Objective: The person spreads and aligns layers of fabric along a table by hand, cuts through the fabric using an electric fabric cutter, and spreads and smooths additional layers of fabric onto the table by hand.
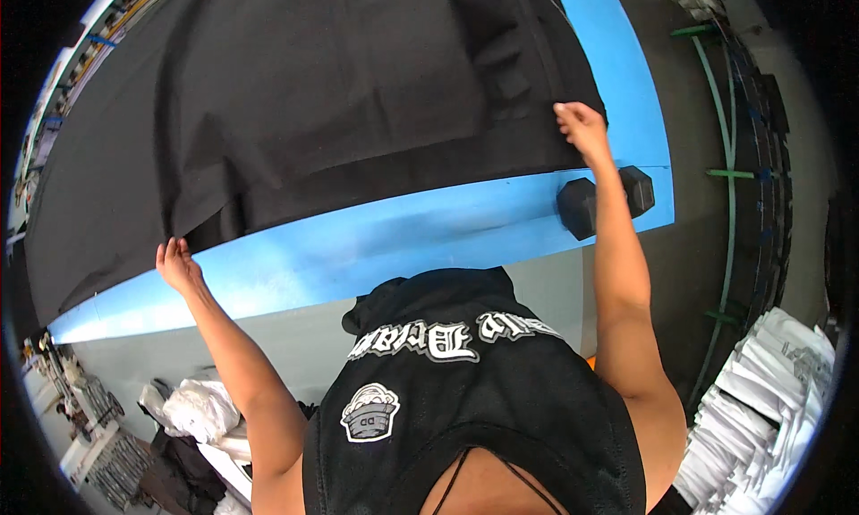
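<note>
A wide sheet of black fabric [295,76] lies over the blue tabletop [358,251], with creases and raised folds in it. My left hand [181,266] is at the fabric's near edge on the left, its fingers closed on the cloth where a long fold runs down to the fingertips. Toward the fabric's right edge, my right hand [583,132] is above the cloth with curled fingers; whether anything is pinched in them is hidden. Below my right wrist, a black hexagonal dumbbell [577,208] rests on the blue surface, partly covered by my forearm.
Stacked white folded material [761,408] stands at the lower right. A white plastic bundle [201,409] and dark cloth [183,475] are at the lower left. Green strips [729,175] run beyond the table's right edge. Shelving [89,68] lines the far left.
</note>
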Motion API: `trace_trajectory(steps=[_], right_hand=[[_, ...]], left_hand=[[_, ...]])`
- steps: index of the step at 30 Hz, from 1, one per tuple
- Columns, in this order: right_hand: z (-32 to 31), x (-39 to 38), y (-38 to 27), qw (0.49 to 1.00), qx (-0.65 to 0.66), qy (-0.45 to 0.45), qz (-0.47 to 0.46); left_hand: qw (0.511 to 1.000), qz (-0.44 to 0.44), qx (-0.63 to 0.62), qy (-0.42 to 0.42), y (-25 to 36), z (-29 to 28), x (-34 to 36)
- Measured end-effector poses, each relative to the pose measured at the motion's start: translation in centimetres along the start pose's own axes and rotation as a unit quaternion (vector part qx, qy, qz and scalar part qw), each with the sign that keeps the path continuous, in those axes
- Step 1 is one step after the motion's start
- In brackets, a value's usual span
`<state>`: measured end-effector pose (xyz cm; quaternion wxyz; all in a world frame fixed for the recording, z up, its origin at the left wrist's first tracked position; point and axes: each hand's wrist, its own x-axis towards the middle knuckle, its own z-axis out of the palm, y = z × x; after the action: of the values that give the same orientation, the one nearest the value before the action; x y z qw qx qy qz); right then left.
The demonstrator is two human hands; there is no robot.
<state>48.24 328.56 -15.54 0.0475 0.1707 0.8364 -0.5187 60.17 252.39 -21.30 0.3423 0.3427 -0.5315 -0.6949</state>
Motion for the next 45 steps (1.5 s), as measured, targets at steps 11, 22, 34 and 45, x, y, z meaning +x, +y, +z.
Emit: trace_trajectory(steps=[11,22,34,45], right_hand=[[7.0,0.7,-1.6,0.958,-0.253,0.066,-0.121],[-6.6,-0.3,-10.8,0.928,0.326,-0.051,-0.173],[-3.5,-2.3,4.2,0.997,0.051,-0.005,0.063],[-5.7,-4.0,3.3,0.990,0.137,-0.016,0.006]], left_hand=[[0.959,-0.277,0.024,-0.056,0.6,5.6,-6.4],[0.958,-0.127,-0.166,-0.197,7.7,5.7,-3.0],[0.966,-0.145,0.199,-0.083,2.1,5.8,-7.8],[0.966,-0.103,0.175,-0.160,4.7,6.5,-9.7]])
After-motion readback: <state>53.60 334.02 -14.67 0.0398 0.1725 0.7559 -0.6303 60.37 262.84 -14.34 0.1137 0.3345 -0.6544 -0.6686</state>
